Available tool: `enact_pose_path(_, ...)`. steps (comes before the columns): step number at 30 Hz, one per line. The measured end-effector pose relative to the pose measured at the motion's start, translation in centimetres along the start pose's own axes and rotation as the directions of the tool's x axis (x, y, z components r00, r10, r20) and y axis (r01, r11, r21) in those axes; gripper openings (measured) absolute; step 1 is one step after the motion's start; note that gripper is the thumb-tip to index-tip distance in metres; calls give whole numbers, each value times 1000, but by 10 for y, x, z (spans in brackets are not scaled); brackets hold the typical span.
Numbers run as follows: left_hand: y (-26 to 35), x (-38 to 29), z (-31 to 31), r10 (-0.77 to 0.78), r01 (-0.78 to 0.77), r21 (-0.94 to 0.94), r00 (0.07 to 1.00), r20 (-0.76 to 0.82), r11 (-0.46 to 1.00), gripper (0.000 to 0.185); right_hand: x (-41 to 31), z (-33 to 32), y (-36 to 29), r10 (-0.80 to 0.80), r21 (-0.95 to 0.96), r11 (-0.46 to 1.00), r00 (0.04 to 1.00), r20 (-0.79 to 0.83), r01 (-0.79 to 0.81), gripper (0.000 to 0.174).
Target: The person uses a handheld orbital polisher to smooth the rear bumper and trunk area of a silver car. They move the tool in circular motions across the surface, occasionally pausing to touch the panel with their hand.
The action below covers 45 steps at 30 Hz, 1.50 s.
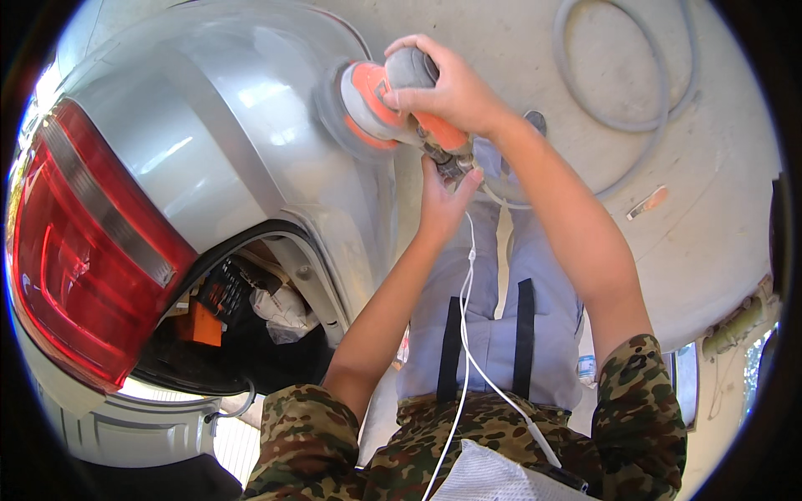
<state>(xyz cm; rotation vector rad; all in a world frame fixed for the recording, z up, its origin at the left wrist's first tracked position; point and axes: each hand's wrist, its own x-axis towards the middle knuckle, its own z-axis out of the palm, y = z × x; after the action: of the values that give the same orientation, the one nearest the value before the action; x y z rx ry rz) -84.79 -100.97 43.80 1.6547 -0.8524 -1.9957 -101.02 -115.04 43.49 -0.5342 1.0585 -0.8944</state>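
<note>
My right hand (pixel 467 94) wraps over the grey top of an orange-and-grey orbital sander (pixel 369 94). My left hand (pixel 442 203) holds the sander's rear end by the hose fitting (pixel 460 164). The round pad (pixel 332 113) is tilted on edge, its face toward the silver car body panel (pixel 276 131) and apparently against it; the exact contact is hidden. Around the pad the panel looks dull and hazy. A grey hose (pixel 510 203) leads away from the tool behind my right forearm.
A red tail light (pixel 81 250) borders the panel on the left. Below it opens a trunk holding an orange box (pixel 203 324), a black crate (pixel 224 291) and a white bag (pixel 279 310). On the floor lie a coiled hose (pixel 665 94) and a scraper (pixel 648 201). A white cable (pixel 467 294) hangs before me.
</note>
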Motion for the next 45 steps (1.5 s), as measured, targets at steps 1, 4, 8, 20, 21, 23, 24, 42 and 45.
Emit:
enact_pose_path(1, 5, 5, 3, 10, -10, -8, 1000, -5, 1000, 69, 6, -2, -6, 12, 63, 998, 999, 39, -14, 65)
enact_pose_path(4, 25, 23, 10, 59, -59, -11, 998, 11, 998, 69, 33, -9, -25, -10, 45, 999, 997, 72, 6, 61)
enact_pose_path(8, 57, 49, 23, 119, -116, -114, 993, 23, 987, 68, 75, -20, -54, -23, -30, 999, 983, 184, 29, 48)
enact_pose_path(20, 56, 52, 21, 120, -120, -121, 993, -6, 985, 71, 79, -12, -54, 6, -87, 996, 986, 169, 9, 58)
enact_pose_path(21, 49, 47, 17, 100, -101, -108, 995, -14, 989, 71, 70, -10, -48, 1, -60, 998, 988, 156, 8, 59)
enact_pose_path(23, 38, 36, 11, 98, -100, -51, 995, -27, 994, 71, 56, -5, -38, 10, 1, 1000, 991, 130, -10, 60)
enact_pose_path(24, 34, 32, 8, 68, -69, -17, 996, -49, 997, 71, 50, -3, -32, 32, 17, 999, 993, 113, -34, 64)
enact_pose_path(42, -29, -58, -49, -51, 82, 210, 987, -151, 974, 70, -45, 38, 66, 52, 72, 997, 988, -146, -41, 74)
enact_pose_path(45, -27, -68, -49, -115, 143, 205, 983, -145, 968, 68, -55, 42, 69, 67, 96, 994, 985, -161, -52, 75)
